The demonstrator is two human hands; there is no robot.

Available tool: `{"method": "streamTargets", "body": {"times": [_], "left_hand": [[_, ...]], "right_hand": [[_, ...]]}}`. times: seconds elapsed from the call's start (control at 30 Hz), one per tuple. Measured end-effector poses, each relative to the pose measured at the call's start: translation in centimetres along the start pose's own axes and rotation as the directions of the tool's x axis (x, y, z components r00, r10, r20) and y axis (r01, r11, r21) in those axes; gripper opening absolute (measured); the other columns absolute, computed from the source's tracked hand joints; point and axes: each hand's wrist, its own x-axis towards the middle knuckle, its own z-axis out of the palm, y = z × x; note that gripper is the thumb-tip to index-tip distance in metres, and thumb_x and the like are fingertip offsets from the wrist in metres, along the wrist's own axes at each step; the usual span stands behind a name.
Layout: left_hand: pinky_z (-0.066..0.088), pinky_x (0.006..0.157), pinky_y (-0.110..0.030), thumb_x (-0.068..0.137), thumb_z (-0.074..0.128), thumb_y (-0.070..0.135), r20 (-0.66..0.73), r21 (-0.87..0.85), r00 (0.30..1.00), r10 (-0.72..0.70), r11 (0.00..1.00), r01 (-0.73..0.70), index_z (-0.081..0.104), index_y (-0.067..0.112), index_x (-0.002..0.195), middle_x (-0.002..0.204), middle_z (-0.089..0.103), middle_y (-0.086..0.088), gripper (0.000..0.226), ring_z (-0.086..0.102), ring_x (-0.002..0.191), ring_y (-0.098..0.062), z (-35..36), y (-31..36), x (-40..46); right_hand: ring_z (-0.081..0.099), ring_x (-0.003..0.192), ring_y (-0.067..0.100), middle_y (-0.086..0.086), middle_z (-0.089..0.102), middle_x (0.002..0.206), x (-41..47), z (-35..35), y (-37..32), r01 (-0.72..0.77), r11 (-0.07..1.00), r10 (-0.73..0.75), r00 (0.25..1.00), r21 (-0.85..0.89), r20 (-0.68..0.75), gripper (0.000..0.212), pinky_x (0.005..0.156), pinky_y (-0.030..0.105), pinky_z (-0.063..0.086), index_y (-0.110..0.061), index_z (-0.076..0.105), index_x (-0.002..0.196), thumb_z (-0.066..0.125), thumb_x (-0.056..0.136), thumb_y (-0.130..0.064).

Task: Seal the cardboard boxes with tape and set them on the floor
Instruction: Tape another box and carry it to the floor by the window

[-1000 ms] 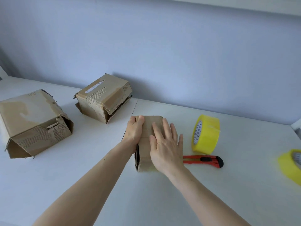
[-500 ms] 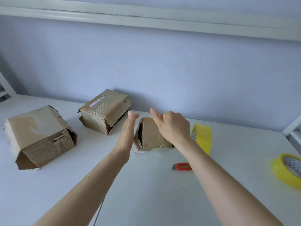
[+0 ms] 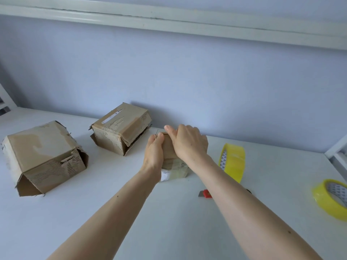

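Both hands are clamping a small brown cardboard box with clear tape on its near face, which is sitting on the white bench close to its back edge, just in front of the wall. The left hand is gripping the box's left side, fingers curling over the top edge; the right hand is lying curled over the top and right side. This looks like the flap-closing step, before fresh tape is going on. The next move calls for one hand to be holding the flaps flat while the other is reaching for the upright roll of yellow packing tape, standing just right of the box. The red utility knife is lying nearer the front edge, partly hidden by the right forearm. A second yellow tape roll is sitting at the bench's right edge. A large torn cardboard box and a medium cardboard box with gaping flaps are waiting toward the left, unsealed.
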Motion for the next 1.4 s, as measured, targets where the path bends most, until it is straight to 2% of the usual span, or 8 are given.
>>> {"method": "streamTargets", "body": {"times": [0.3, 0.4, 0.57, 0.77, 0.93, 1.03, 1.17, 1.4], "left_hand": [[0.056, 0.069, -0.034, 0.106, 0.044, 0.037, 0.079, 0.022, 0.997, 0.007, 1.0, -0.009, 0.056, 0.017, 0.102, 0.097, 0.068, -0.005, 0.023, 0.069, 0.083, -0.017, -0.6, 0.3, -0.2], [0.055, 0.093, -0.046, 0.095, 0.045, 0.063, 0.135, 0.081, 0.985, 0.105, 0.99, -0.117, 0.06, 0.014, 0.115, 0.118, 0.068, -0.013, 0.055, 0.068, 0.107, -0.025, -1.0, 0.2, -0.7], [0.038, 0.113, -0.037, 0.084, 0.021, 0.083, 0.192, 0.135, 0.933, 0.304, 0.934, -0.331, 0.056, 0.038, 0.129, 0.136, 0.061, 0.015, 0.072, 0.051, 0.131, 0.0, -1.3, 1.7, -1.3], [0.034, 0.115, -0.03, 0.099, 0.047, 0.04, 0.076, 0.078, 0.879, 0.471, 0.876, -0.476, 0.058, 0.027, 0.131, 0.14, 0.058, 0.011, 0.037, 0.046, 0.137, -0.005, -2.5, -0.5, -1.1], [0.019, 0.121, -0.035, 0.097, 0.059, 0.037, -0.145, 0.179, 0.965, 0.217, 0.965, -0.19, 0.021, 0.037, 0.156, 0.162, 0.016, 0.017, 0.07, 0.019, 0.149, -0.006, -3.4, -4.3, -0.4], [0.024, 0.123, -0.042, 0.083, 0.064, 0.055, -0.124, 0.081, 0.99, 0.061, 0.995, -0.051, 0.023, 0.039, 0.152, 0.159, 0.031, 0.008, 0.083, 0.033, 0.145, -0.011, -3.3, -5.9, 0.1], [0.035, 0.118, -0.041, 0.09, 0.062, 0.053, -0.069, 0.024, 0.998, 0.01, 1.0, -0.008, 0.028, 0.029, 0.149, 0.147, 0.051, 0.005, 0.072, 0.049, 0.134, -0.012, -2.8, -6.3, 0.3], [0.052, 0.098, -0.037, 0.103, 0.053, 0.024, 0.078, 0.178, 0.994, 0.079, 0.98, -0.091, 0.047, 0.022, 0.122, 0.124, 0.065, -0.006, 0.02, 0.064, 0.114, -0.021, -1.4, -4.4, 1.6]], "right_hand": [[0.052, 0.116, 0.033, 0.01, 0.055, 0.12, -0.5, -0.6, 0.5, -0.054, 0.994, 0.049, 0.997, 0.096, 0.051, 0.06, 0.081, 0.041, 0.036, -0.018, 0.056, 0.114, 0.026, 0.099, -0.067], [0.057, 0.104, 0.028, 0.003, 0.062, 0.107, -1.4, -0.8, 0.8, -0.038, 0.955, 0.046, 0.999, 0.295, -0.02, 0.052, 0.076, 0.037, 0.039, -0.023, 0.057, 0.097, 0.03, 0.098, -0.067], [0.056, 0.083, 0.016, -0.007, 0.058, 0.083, -3.9, 0.5, 2.0, -0.248, 0.616, 0.263, 0.959, 0.747, 0.102, 0.047, 0.069, 0.032, 0.04, -0.022, 0.051, 0.08, 0.041, 0.096, -0.065], [0.054, 0.078, 0.008, -0.004, 0.057, 0.089, -6.9, 2.4, 4.4, -0.437, 0.341, 0.326, 0.885, 0.832, 0.331, 0.048, 0.063, 0.025, 0.038, -0.012, 0.056, 0.1, 0.053, 0.094, -0.059], [0.032, 0.062, 0.015, -0.005, 0.034, 0.068, -7.9, 3.5, 5.3, -0.401, 0.473, 0.313, 0.909, 0.785, 0.276, 0.034, 0.061, 0.033, 0.026, -0.018, 0.031, 0.073, 0.045, 0.086, -0.047], [0.053, 0.074, 0.013, -0.01, 0.055, 0.077, -7.4, 3.6, 5.1, -0.381, 0.571, 0.294, 0.922, 0.727, 0.252, 0.038, 0.069, 0.032, 0.039, -0.018, 0.051, 0.08, 0.045, 0.094, -0.053], [0.059, 0.117, 0.018, -0.007, 0.065, 0.123, -5.8, 3.6, 5.0, -0.374, 0.726, 0.25, 0.926, 0.577, 0.284, 0.063, 0.099, 0.037, 0.046, -0.026, 0.062, 0.125, 0.046, 0.086, -0.073], [0.061, 0.09, 0.02, -0.006, 0.063, 0.082, -5.1, 4.0, 5.4, -0.326, 0.749, 0.207, 0.942, 0.577, 0.263, 0.039, 0.066, 0.03, 0.039, -0.023, 0.06, 0.084, 0.044, 0.099, -0.056]]}}
